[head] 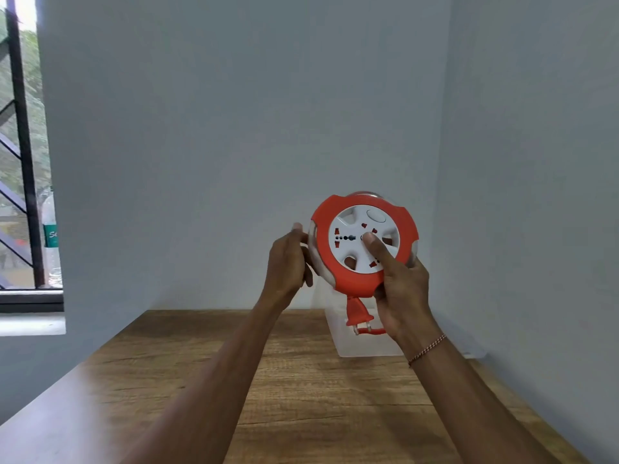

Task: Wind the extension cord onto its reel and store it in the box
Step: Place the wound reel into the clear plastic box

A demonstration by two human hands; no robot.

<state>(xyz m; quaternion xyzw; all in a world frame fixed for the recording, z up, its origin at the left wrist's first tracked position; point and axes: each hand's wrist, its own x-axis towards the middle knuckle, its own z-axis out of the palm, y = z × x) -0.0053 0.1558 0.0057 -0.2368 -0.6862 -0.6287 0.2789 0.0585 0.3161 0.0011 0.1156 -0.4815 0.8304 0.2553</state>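
Here the orange-and-white reel (364, 241) is held up in the air in front of the wall, its socket face turned toward the person, well above the wooden table (201, 380). The clear plastic box (345, 343) stands on the table straight below and a little behind it, so the coming move looks like a plain lowering. The right hand (403, 293) holds the reel from its lower right edge, thumb laid across the white face near the centre, the other fingers curled behind it. The left hand (288, 262) grips the left rim with curled fingers. The orange plug (357, 313) hangs just under the reel on a short stub of cord, so the winding seems all but finished. The right hand sits nearer the box. Whether the box has a lid on cannot be told.
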